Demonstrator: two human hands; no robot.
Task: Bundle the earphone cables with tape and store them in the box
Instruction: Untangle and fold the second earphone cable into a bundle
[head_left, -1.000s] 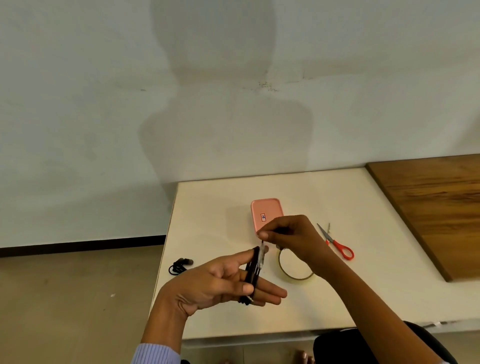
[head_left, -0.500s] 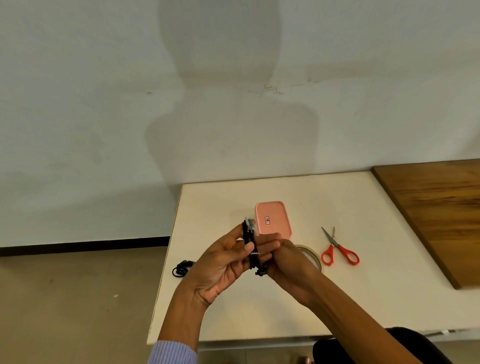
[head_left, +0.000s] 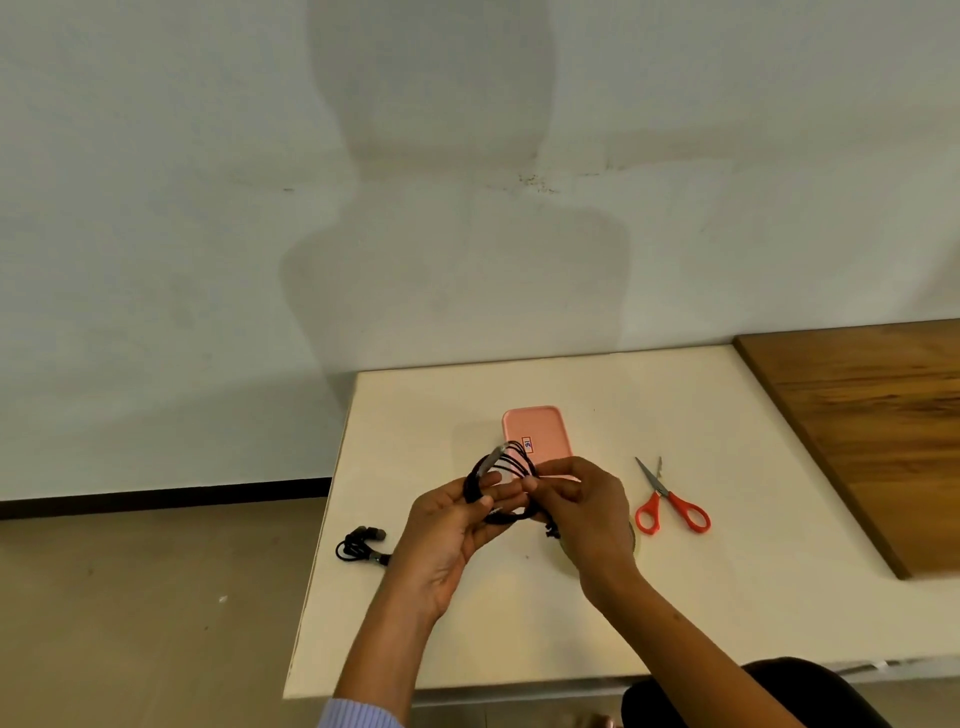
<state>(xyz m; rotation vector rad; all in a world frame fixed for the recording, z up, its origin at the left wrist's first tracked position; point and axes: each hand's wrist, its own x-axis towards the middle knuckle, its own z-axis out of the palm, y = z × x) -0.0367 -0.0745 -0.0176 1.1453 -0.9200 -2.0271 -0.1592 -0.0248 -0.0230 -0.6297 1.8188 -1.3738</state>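
A coiled black earphone cable (head_left: 497, 480) is held above the white table (head_left: 727, 597) between both hands. My left hand (head_left: 451, 535) grips the coil from the left, thumb across it. My right hand (head_left: 582, 512) pinches the coil's right side with thumb and fingers. A pale strip, seemingly tape, lies across the coil's top. Just behind the hands lies the closed pink box (head_left: 537, 434). The tape roll (head_left: 635, 541) is almost fully hidden under my right hand. A second bundled black earphone (head_left: 361, 545) lies at the table's left edge.
Red-handled scissors (head_left: 670, 501) lie to the right of my hands. A brown wooden board (head_left: 872, 426) covers the table's right side. The left table edge drops to a tan floor. A white wall stands behind.
The hands rose and came together in front of the pink box. The coil, earlier lying across my left fingers, now stands up spread as a loop between both hands.
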